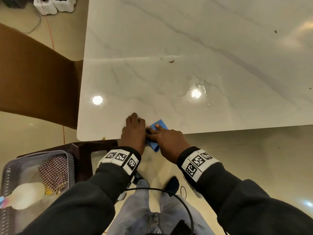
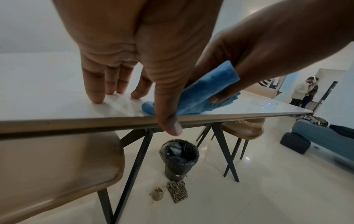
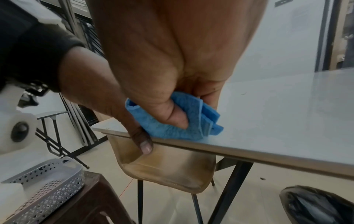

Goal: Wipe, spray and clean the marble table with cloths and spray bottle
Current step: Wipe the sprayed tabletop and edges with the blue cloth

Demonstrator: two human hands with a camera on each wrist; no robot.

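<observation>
So my right hand (image 1: 166, 139) is pinching the blue cloth (image 1: 156, 133) at the surface (image 1: 186, 48) edge. Left hand (image 1: 133, 131) is relaxed, fingertips (image 2: 97, 98) resting on the marble beside it.

A glossy cream tiled floor (image 1: 245, 158) runs under everything, mirroring ceiling lights. Left of the hands a brown moulded chair (image 1: 33, 78) is pushed in at the desk's end; a second brown chair (image 2: 244, 128) stands beyond on dark splayed legs. Below and ahead of the hands a bin lined with a black bag (image 2: 179, 157) sits on the floor. Far to the right lies a blue-grey sofa (image 2: 323, 136), with pale walls (image 2: 28, 22) behind.
</observation>
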